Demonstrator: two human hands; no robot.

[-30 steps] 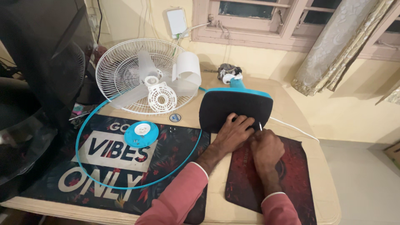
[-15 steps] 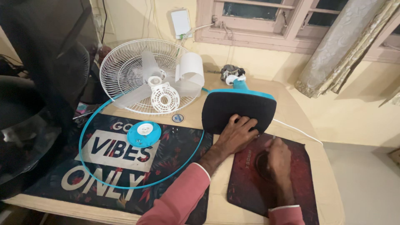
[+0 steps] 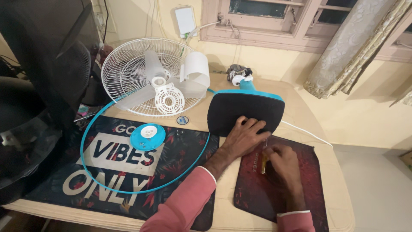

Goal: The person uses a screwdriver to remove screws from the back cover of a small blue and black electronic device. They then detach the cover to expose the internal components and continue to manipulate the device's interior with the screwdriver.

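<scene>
My left hand (image 3: 245,136) lies flat, fingers spread, on the near edge of a black fan base (image 3: 244,107) with a blue rim, which lies tilted on the table. Just to its right, my right hand (image 3: 281,165) rests on a dark red mat (image 3: 274,202) with its fingers closed over a yellow-handled screwdriver (image 3: 263,164). The thin shaft of the screwdriver points toward the base. Both sleeves are pink.
A white fan grille (image 3: 128,64) with white blades lies at the back left. A blue ring (image 3: 86,141), a blue round cap (image 3: 148,136) and a small badge (image 3: 182,120) lie by a lettered black mat (image 3: 116,172). The fan motor (image 3: 238,73), a white cable (image 3: 304,131) and a black chair (image 3: 38,86) are also in view.
My right hand has drawn back from the edge of the fan base onto the red mat with the screwdriver. My left hand stays on the base.
</scene>
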